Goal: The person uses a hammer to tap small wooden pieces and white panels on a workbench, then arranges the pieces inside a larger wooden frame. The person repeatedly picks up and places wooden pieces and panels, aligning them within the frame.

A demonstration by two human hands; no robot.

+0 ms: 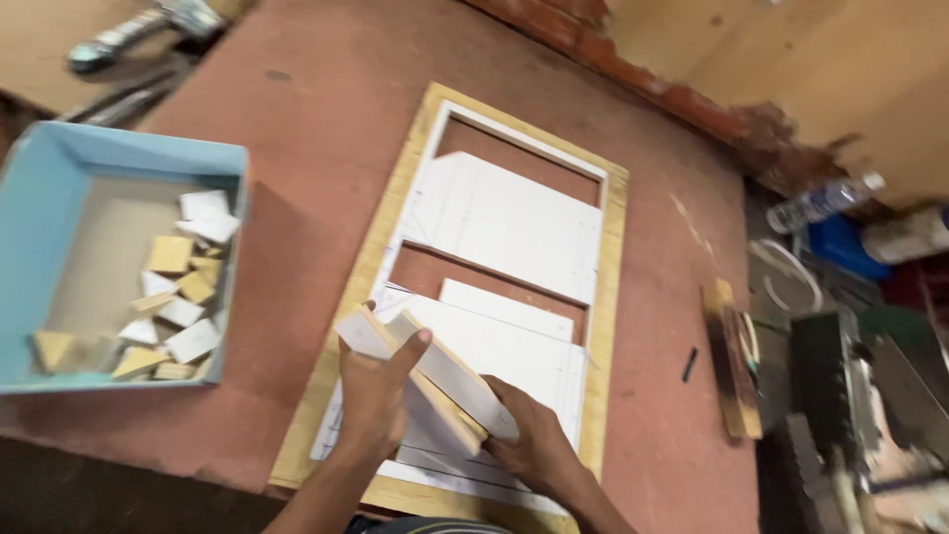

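A: What are the hands gripping?

B: The left hand (371, 391) is closing around two short white-faced wooden strips (435, 381), thumb lying across them, and the right hand (534, 445) is clasping their lower ends. The strips are tilting above the near end of the rectangular pale wood frame (611, 287).

A: And the frame?

B: It is lying flat on the reddish-brown worktop (326, 109), running from the near edge toward the far right corner. White laminate panels (504, 227) are lying inside it, with the worktop showing through two gaps.

A: What else is sitting on the worktop?

B: A light blue open cardboard box (40, 188) is sitting at the left edge, holding small white and tan wood offcuts (178, 297). A dark-stained wooden block (732, 366) is resting along the right edge, with a small black piece (689, 364) just beside it.

A: And the room around it?

B: A blurred metal tool (138, 35) is lying past the far left corner. A worn brick ledge (672, 94) is running behind the worktop, under a pale yellowish wall (820, 59). A clear plastic bottle (825, 201) is lying among clutter past the right edge.
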